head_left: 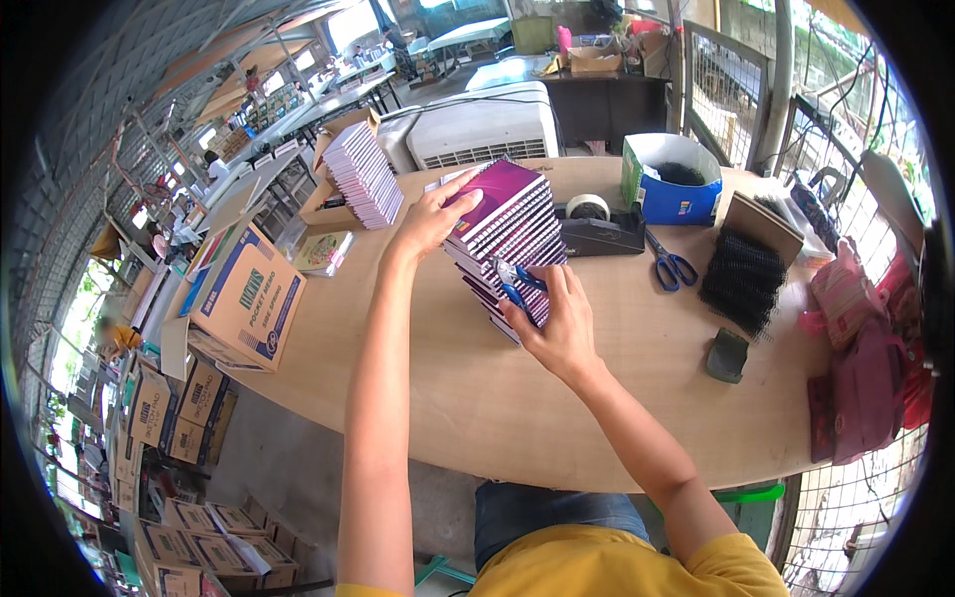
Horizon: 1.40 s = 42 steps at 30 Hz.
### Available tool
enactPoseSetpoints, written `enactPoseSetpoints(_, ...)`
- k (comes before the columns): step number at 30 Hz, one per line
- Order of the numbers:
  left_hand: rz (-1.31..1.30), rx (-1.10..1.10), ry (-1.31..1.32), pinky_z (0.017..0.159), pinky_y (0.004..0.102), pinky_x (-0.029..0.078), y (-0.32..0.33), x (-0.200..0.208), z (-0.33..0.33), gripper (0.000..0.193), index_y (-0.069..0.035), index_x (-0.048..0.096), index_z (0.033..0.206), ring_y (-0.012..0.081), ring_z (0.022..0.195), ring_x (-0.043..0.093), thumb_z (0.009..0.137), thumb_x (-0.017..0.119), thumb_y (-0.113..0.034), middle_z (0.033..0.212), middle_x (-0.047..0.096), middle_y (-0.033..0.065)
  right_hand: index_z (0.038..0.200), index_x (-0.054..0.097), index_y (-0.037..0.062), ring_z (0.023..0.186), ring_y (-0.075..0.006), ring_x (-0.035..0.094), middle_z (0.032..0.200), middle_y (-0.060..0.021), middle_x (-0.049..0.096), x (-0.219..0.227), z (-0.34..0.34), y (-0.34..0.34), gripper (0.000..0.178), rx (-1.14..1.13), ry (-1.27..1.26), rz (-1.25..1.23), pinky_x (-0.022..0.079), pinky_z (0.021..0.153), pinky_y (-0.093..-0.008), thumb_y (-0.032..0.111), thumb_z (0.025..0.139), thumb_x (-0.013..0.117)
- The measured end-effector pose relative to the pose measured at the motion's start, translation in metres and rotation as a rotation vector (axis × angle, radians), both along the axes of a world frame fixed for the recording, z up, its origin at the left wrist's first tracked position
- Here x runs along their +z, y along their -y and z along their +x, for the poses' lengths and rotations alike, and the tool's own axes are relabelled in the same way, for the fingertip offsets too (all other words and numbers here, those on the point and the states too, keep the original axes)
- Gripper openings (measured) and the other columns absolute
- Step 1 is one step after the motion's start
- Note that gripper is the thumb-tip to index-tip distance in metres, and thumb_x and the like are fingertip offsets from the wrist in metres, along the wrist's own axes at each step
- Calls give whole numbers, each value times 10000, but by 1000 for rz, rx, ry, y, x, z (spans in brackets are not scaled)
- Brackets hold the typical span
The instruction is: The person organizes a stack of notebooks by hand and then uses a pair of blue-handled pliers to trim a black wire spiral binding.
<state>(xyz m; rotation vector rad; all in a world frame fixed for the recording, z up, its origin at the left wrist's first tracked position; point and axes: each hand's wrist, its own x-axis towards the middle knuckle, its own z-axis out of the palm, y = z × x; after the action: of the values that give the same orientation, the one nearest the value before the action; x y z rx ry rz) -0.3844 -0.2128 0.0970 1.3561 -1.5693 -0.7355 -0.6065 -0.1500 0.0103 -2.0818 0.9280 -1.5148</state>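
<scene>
Head view: tall leaning stack of purple spiral notebooks (509,234)

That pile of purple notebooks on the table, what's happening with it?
A person at a round wooden table is handling a leaning stack of purple spiral notebooks. The left hand rests flat on the top cover, steadying it. The right hand holds blue-handled pliers against the stack's near edge. A tape dispenser, blue scissors and a heap of black binding coils lie to the right; a second notebook stack stands to the left.
</scene>
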Motion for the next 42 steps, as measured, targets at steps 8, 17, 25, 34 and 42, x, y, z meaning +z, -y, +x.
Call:
enactPoseSetpoints(8,5,-5,16,758,240,520,-2,1,-1,479,-148,526,1358,99,990,584,908,635,-273,1246,589,55,942,566,-14,792,-322,620,847,-160,613,5,-1,5,343,205,-8,235,489,684,-418,272,808,697)
enactPoseSetpoints(17,31,33,4,762,240,512,-5,3,-3,486,-151,531,1355,92,979,580,898,651,-261,1229,602,49,972,544,-26,850,-336,590,881,-178,586,-3,-5,4,392,154,83,204,471,743,-426,287,801,708)
enactPoseSetpoints(25,-5,12,44,759,235,510,-3,2,-2,489,-150,535,1352,94,976,584,898,648,-293,1191,615,41,981,536,-32,722,-291,603,822,-164,594,-9,0,6,345,241,107,321,487,654,-405,248,839,678)
enactPoseSetpoints(34,44,47,28,906,256,473,-7,4,-4,526,-124,500,1377,102,1045,582,911,628,-333,1244,607,37,946,533,-33,755,-265,581,886,-163,607,-19,-2,2,387,174,143,157,466,664,-382,270,805,728)
enactPoseSetpoints(42,26,59,52,811,276,528,-12,8,-8,523,-145,533,1350,125,1039,588,878,674,-320,1256,592,77,900,554,-31,693,-289,616,794,-148,626,-11,0,7,326,249,24,357,476,605,-383,251,829,700)
